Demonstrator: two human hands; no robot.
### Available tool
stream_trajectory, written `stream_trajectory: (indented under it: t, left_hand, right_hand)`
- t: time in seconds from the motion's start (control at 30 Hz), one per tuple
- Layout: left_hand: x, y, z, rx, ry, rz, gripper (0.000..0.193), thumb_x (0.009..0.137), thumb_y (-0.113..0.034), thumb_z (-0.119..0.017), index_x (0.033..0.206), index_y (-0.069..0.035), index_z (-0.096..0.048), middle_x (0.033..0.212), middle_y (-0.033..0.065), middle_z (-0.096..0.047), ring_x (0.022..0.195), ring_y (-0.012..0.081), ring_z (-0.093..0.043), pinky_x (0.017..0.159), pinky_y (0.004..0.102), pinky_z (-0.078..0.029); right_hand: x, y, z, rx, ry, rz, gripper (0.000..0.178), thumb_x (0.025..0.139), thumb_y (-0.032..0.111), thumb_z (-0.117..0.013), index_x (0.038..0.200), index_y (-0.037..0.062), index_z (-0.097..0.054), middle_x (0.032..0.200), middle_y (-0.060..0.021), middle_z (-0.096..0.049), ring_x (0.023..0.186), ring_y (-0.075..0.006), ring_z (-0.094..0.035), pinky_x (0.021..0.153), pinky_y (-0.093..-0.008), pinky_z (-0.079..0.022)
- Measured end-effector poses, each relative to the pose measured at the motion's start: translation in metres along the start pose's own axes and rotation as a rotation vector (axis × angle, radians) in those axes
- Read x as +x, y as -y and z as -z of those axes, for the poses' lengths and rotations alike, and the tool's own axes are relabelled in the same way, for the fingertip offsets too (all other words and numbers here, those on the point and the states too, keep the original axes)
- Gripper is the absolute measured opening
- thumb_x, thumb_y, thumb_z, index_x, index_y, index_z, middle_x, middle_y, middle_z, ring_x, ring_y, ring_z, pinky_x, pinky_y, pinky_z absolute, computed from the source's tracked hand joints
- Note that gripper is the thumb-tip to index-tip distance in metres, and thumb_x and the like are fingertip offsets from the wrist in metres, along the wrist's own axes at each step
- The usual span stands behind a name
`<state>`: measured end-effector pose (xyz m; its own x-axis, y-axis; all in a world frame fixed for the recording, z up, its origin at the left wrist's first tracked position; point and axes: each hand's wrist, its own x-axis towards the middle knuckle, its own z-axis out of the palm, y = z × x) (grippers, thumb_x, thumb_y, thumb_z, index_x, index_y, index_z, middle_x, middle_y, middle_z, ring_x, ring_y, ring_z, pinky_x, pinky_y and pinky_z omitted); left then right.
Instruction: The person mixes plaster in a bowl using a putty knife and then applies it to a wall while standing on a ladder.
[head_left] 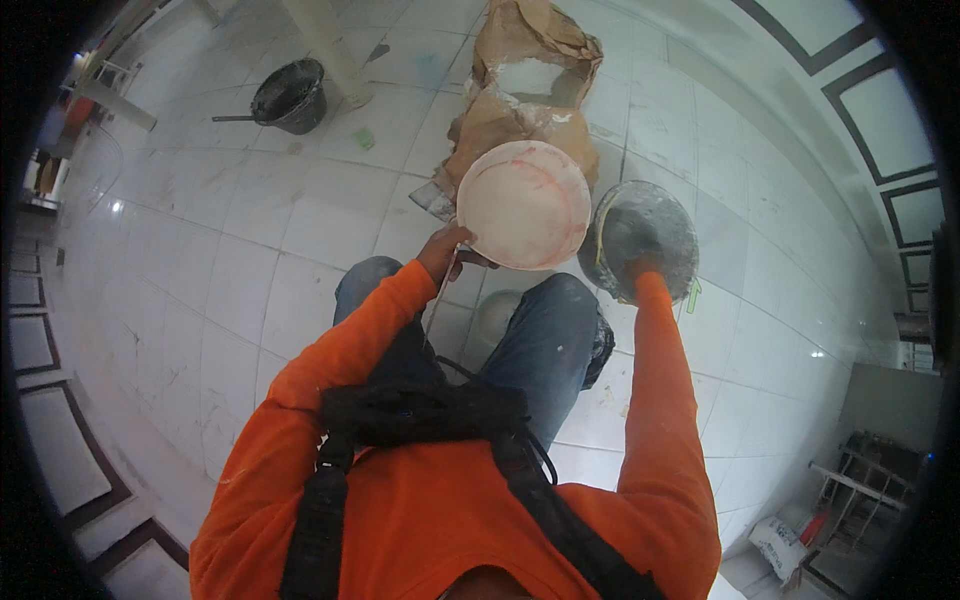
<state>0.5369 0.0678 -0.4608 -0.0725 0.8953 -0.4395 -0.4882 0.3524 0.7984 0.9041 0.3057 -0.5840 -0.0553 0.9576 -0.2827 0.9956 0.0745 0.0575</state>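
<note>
My left hand (447,252) grips the near-left rim of a pale bucket (578,172) with reddish smears inside. White powder (520,212) shows within it. A thin strand hangs from beside that hand toward my knees. To the right, my right hand (643,266) reaches down into a dark grey bucket (672,215) whose inside is coated with grey-white residue. Its fingers are hidden in there. Just beyond the pale bucket lies a torn brown paper sack (535,120), gaping, with white powder inside.
A black bucket (290,98) with a handle sticking out stands at the far left, beside a pale column (330,50). Between my knees is a pale round object (497,318). White tiles (230,260) cover the floor. A metal frame (860,490) and a white sack (778,545) sit at lower right.
</note>
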Motion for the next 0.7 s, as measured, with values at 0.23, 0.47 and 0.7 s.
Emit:
stream_trajectory:
  t: [0.23, 0.47, 0.7]
  left_hand:
    - [-0.015, -0.001, -0.002, -0.084, -0.028, -0.033, 0.045, 0.081, -0.029, -0.053, 0.115, -0.002, -0.045, 0.097, 0.0181, -0.062, 0.072, 0.0257, -0.067, 0.031, 0.02, -0.04]
    - [-0.024, -0.012, -0.028, -0.089, -0.045, -0.144, 0.042, 0.085, -0.029, -0.051, 0.115, -0.001, -0.046, 0.099, 0.0105, -0.061, 0.074, 0.0205, -0.066, 0.043, 0.0245, -0.044]
    - [-0.015, 0.014, -0.027, -0.033, -0.033, -0.097, 0.043, 0.088, -0.037, -0.052, 0.117, -0.005, -0.048, 0.094, 0.0072, -0.061, 0.073, 0.0166, -0.062, 0.058, 0.0282, -0.049]
  right_hand:
    - [-0.14, 0.151, 0.192, 0.733, -0.334, 0.692, 0.018, 0.083, 0.022, -0.057, 0.087, 0.0053, -0.06, 0.082, -0.0179, -0.062, 0.079, -0.0366, -0.06, 0.067, -0.043, -0.048]
    - [-0.182, 0.263, 0.189, 0.454, -0.589, 1.247, 0.025, 0.077, 0.027, -0.063, 0.086, 0.0047, -0.064, 0.091, -0.0132, -0.063, 0.089, -0.0326, -0.06, 0.081, -0.0396, -0.045]
    - [-0.197, 0.367, 0.198, -0.713, 0.114, 1.05, 0.035, 0.074, 0.035, -0.066, 0.1, 0.0118, -0.067, 0.108, -0.0083, -0.063, 0.104, -0.0295, -0.056, 0.089, -0.0488, -0.04]
